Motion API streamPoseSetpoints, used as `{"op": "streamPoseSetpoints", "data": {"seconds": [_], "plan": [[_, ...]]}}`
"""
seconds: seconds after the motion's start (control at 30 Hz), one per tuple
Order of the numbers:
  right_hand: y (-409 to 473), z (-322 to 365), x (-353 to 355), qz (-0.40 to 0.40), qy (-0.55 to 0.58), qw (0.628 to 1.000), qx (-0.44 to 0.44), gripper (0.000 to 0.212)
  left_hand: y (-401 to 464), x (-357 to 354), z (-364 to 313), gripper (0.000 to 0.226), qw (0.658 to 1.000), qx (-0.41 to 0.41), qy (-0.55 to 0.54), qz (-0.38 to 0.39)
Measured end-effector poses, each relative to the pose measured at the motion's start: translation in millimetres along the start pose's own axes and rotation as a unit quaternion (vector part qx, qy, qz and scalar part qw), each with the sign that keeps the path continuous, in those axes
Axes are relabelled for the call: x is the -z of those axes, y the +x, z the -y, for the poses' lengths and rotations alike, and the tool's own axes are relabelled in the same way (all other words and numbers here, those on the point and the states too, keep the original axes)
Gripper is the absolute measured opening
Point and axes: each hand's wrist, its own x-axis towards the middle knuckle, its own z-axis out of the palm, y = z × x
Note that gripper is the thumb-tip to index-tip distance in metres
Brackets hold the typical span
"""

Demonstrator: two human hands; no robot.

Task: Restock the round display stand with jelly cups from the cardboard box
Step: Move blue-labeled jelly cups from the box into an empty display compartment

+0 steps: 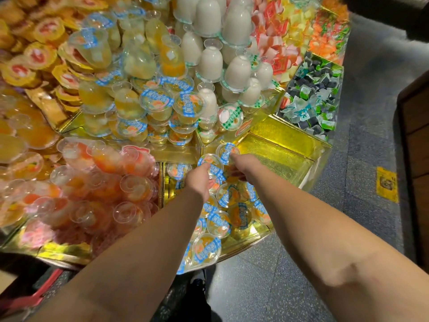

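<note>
Both my arms reach over the round display stand point(290, 159) with its gold-lined compartments. My left hand point(200, 180) holds a jelly cup point(210, 162) with a blue-checked lid. My right hand point(243, 166) holds another blue-lidded jelly cup point(226, 152). Both cups hover at the far end of a compartment holding several loose blue-lidded cups point(222, 219). More of the same cups are stacked higher up point(160, 105). The cardboard box is out of view.
White milky cups point(211, 63) are stacked beside the blue-lidded pile. Pink and orange cups point(104, 182) fill the left compartment. A bare gold compartment point(276, 156) lies to the right, wrapped candies point(311, 96) beyond it. Grey floor point(359, 159) runs along the right.
</note>
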Motion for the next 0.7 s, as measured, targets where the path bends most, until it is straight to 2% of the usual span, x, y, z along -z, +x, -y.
{"op": "streamPoseSetpoints", "data": {"seconds": [0.13,0.27,0.33,0.4,0.5,0.63,0.7], "plan": [[-3.6,-1.0,9.7,-0.017,-0.007,1.0,0.007,0.057,-11.7,1.6,-6.9,0.046,1.0,0.015,0.005,0.016],[-27.0,-5.9,25.3,-0.065,-0.063,0.995,0.038,0.056,-33.6,9.6,-10.3,0.045,1.0,0.015,0.024,0.003],[-47.8,-12.0,33.4,-0.091,-0.096,0.989,0.071,0.047,-51.1,17.2,-9.4,0.043,0.999,0.002,0.04,0.001],[-79.1,-17.0,39.5,-0.1,-0.118,0.982,0.112,0.034,-76.0,30.0,-8.4,0.038,0.997,-0.025,0.063,0.029],[-141.2,-17.3,40.8,-0.091,-0.16,0.965,0.186,0.031,-125.6,65.3,-12.4,0.009,0.99,-0.084,0.087,0.077],[-228.9,-12.8,16.7,-0.061,-0.193,0.937,0.283,0.021,-190.0,149.1,-18.6,0.006,0.97,-0.189,0.127,0.081],[-270.8,-10.4,-7.3,-0.03,-0.226,0.916,0.33,0.019,-224.5,201.4,-16.1,0.011,0.955,-0.232,0.18,0.039]]}}
